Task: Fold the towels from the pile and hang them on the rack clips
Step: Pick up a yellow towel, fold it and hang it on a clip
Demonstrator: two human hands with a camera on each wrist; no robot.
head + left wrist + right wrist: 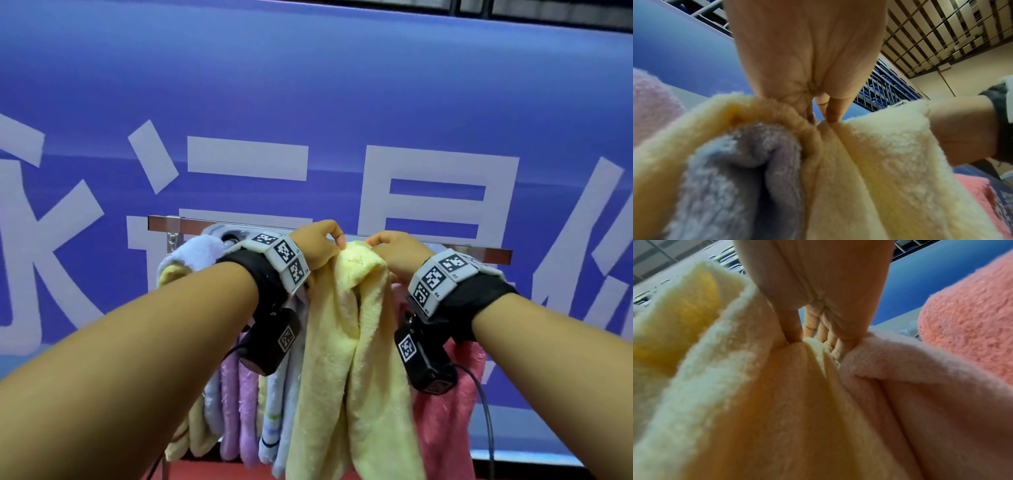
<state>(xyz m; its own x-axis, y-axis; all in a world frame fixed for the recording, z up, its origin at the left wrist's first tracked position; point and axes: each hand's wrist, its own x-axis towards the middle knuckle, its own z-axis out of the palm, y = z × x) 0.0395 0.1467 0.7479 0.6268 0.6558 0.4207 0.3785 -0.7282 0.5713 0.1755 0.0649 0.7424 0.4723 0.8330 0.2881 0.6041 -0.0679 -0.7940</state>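
- The top fold of a pale yellow towel is pinched by the left hand, with thumb and fingers curled onto the fabric just below the rack rail.
- The same fold is gripped from the other side by the right hand; in the right wrist view its fingertips are seen pressed into the yellow pile.
- The two hands are held close together at the rail, with the towel hanging down between the forearms in long folds.
- Whether a clip has been closed on the towel cannot be told, since the hands cover that spot.
- To the left, a row of hung towels is seen: a lavender towel, a white towel with blue and green stripes, a light blue towel bunched at the top, and another yellow towel at the end.
- To the right, a pink towel is hung beside the yellow one.
- Behind the rack, a blue banner with large white characters fills the wall.
- A red surface is glimpsed below the towels.
- A slatted ceiling is shown in the left wrist view.
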